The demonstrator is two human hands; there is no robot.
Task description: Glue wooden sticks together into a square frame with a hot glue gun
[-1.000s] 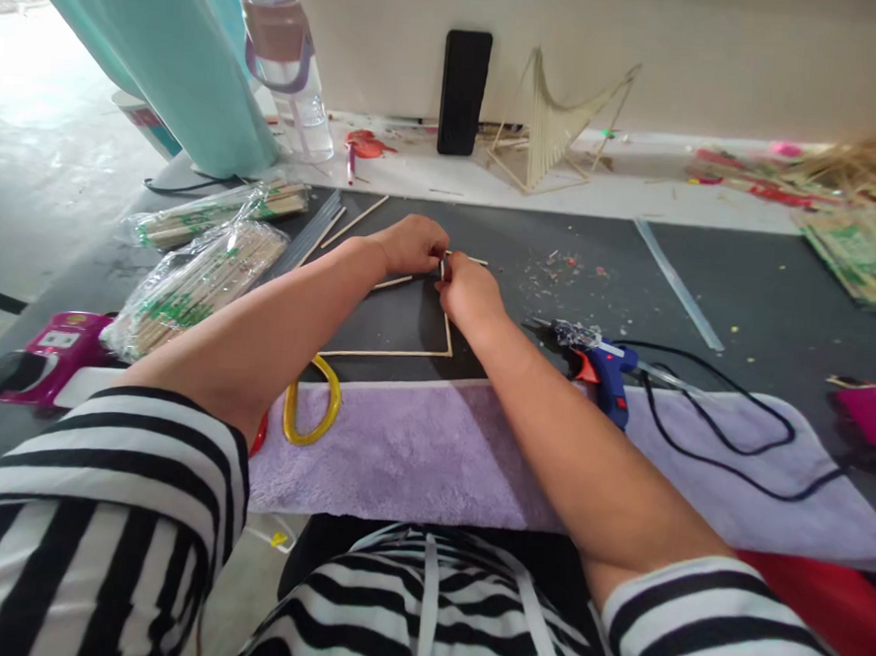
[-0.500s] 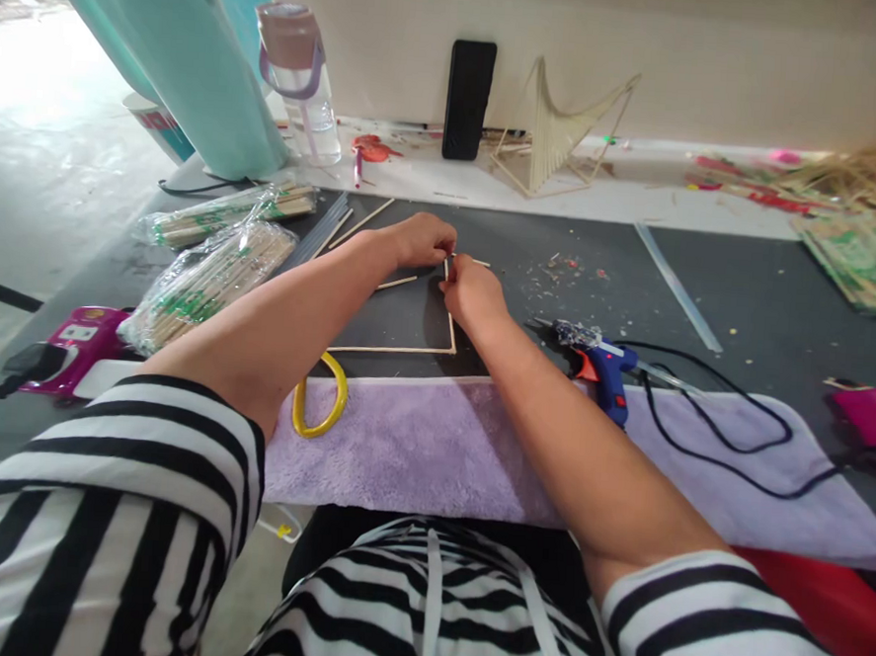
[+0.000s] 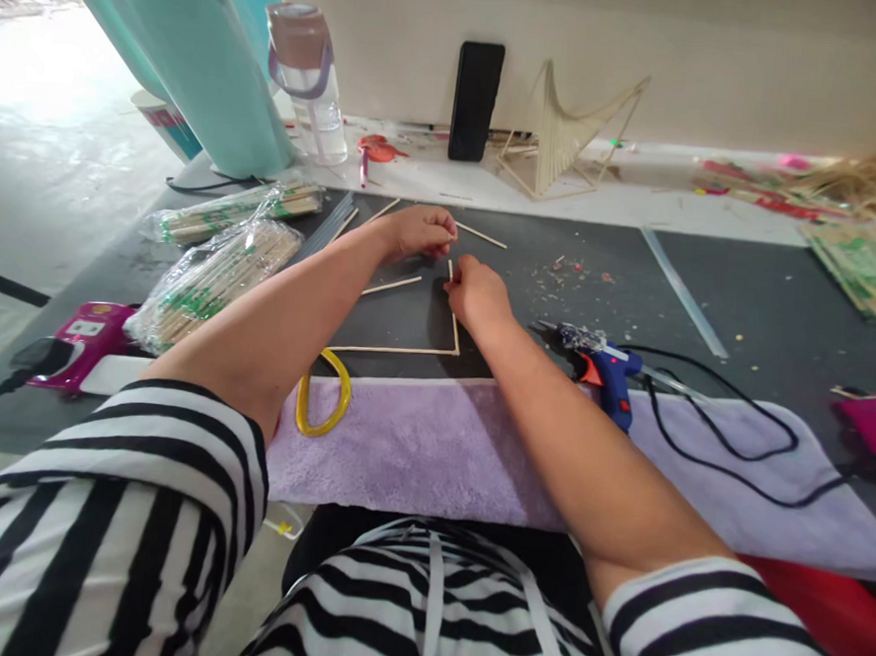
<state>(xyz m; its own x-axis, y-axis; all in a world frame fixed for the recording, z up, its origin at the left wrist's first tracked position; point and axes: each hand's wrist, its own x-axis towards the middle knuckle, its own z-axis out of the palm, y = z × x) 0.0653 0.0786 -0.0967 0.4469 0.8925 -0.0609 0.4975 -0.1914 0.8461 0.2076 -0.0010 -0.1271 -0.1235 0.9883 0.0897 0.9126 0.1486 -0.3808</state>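
My left hand (image 3: pixel 423 233) is pinched on a thin wooden stick (image 3: pixel 480 235), which points out to the right past the fingertips. Just below and to the right, my right hand (image 3: pixel 477 289) pinches the upright side of an L-shaped stick frame (image 3: pixel 396 350) lying on the dark tabletop. That side's upper end shows above the right fingertips, apart from the left hand. A loose stick (image 3: pixel 392 286) lies inside the L, to the left of my right hand.
Bagged sticks (image 3: pixel 219 270) lie left. A blue glue gun (image 3: pixel 613 378) with a black cable rests right, partly on a purple cloth (image 3: pixel 401 454). Behind stand a bottle (image 3: pixel 309 83), a black phone (image 3: pixel 477 101) and a curved stick model (image 3: pixel 560 138). A yellow ring (image 3: pixel 343 392) lies in front.
My left hand has moved up and away from the frame's upper end, and its stick now shows higher and tilted. My right hand stays at the upright side.
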